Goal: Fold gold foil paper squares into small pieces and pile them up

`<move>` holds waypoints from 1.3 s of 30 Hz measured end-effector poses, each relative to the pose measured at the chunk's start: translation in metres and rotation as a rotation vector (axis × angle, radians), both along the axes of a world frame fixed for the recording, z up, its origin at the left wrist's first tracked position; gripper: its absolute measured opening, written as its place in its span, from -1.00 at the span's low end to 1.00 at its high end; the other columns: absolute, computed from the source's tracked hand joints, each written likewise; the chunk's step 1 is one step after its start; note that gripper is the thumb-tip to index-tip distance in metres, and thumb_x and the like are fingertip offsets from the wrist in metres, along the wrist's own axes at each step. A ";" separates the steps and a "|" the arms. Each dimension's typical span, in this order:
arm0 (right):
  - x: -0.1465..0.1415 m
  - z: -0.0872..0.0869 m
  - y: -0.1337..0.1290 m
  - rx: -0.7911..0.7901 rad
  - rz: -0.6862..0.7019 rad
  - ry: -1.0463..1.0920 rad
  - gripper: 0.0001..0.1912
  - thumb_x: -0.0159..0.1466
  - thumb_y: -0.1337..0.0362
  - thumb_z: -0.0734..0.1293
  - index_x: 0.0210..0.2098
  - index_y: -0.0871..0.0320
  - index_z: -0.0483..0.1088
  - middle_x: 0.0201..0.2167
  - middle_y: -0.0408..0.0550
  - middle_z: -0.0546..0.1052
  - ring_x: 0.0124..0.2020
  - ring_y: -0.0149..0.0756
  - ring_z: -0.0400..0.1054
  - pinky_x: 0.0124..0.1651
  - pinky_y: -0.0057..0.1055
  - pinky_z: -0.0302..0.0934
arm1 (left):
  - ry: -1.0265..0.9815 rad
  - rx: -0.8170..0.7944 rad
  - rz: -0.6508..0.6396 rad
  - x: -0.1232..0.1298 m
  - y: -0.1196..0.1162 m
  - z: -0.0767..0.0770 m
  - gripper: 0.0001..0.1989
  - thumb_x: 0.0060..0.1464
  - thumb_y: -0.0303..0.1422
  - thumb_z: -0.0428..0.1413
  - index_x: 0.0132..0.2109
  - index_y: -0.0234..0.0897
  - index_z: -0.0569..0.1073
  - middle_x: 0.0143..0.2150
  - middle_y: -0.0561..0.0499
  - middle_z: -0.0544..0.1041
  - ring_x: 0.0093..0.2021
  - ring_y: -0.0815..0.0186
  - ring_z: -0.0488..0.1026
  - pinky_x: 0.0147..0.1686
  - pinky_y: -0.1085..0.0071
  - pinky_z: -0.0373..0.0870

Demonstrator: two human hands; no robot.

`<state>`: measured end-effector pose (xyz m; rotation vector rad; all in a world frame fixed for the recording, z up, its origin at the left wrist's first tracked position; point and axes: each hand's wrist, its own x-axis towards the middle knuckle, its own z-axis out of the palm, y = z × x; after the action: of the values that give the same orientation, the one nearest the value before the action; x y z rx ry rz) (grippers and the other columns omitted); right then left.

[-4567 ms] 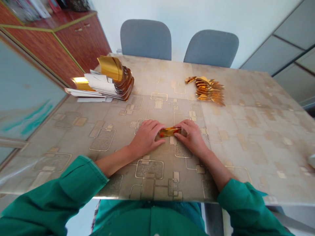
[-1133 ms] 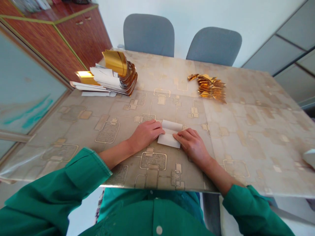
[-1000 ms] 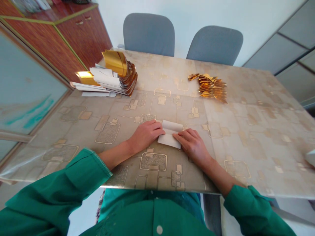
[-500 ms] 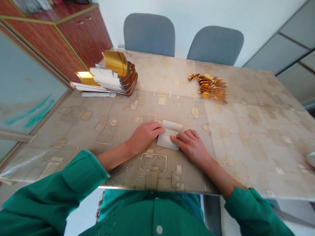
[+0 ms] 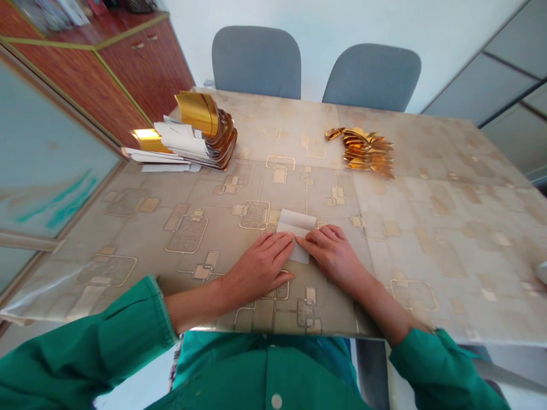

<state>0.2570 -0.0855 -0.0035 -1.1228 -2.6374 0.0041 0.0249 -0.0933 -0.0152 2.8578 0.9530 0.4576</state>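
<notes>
Gold foil strips (image 5: 199,111), curled in a stack with white paper slips (image 5: 171,152), sit toward the far left of the patterned table (image 5: 448,239). Nearer, the left hand (image 5: 258,279) lies flat, its fingertips just beside a folded white paper strip (image 5: 298,223). The right hand (image 5: 335,262) presses its fingers onto that strip's lower end, so the hands are close together but not clamped. Further right lies a pile of folded gold foil pieces (image 5: 363,152). Lifting the right hand too soon could let the fold spring open, and sliding on the glossy surface could skew the crease.
</notes>
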 end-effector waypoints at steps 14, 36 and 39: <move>-0.006 0.002 -0.005 0.088 -0.103 -0.059 -0.73 0.39 0.37 0.24 0.03 0.18 0.46 -0.25 -0.04 0.52 -0.16 -0.18 0.25 0.10 -0.21 0.01 | 0.037 -0.021 0.002 -0.006 0.003 0.005 -0.47 0.26 -0.14 0.09 0.23 -0.43 0.34 0.31 -0.25 0.32 0.29 -0.01 0.26 0.30 0.02 0.16; -0.005 -0.003 -0.007 0.055 -0.151 -0.111 -0.57 0.37 0.34 0.25 0.21 -0.01 0.35 -0.20 0.00 0.42 -0.12 -0.13 0.20 0.13 -0.15 -0.03 | 0.108 -0.057 0.053 -0.011 0.014 0.012 -0.33 0.17 -0.07 0.14 0.30 -0.35 0.25 0.21 -0.23 0.32 0.18 -0.01 0.26 0.24 0.05 0.15; -0.005 -0.004 -0.007 0.036 -0.166 -0.125 -0.53 0.36 0.35 0.24 0.25 -0.01 0.31 -0.19 0.01 0.42 -0.11 -0.11 0.19 0.11 -0.14 -0.03 | 0.130 -0.040 0.055 -0.009 0.018 0.015 -0.31 0.14 -0.02 0.16 0.27 -0.35 0.28 0.17 -0.21 0.35 0.13 0.00 0.28 0.19 0.08 0.18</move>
<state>0.2515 -0.0928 -0.0072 -1.3678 -2.6297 -0.1511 0.0163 -0.0752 -0.0005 2.8612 1.0510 0.2569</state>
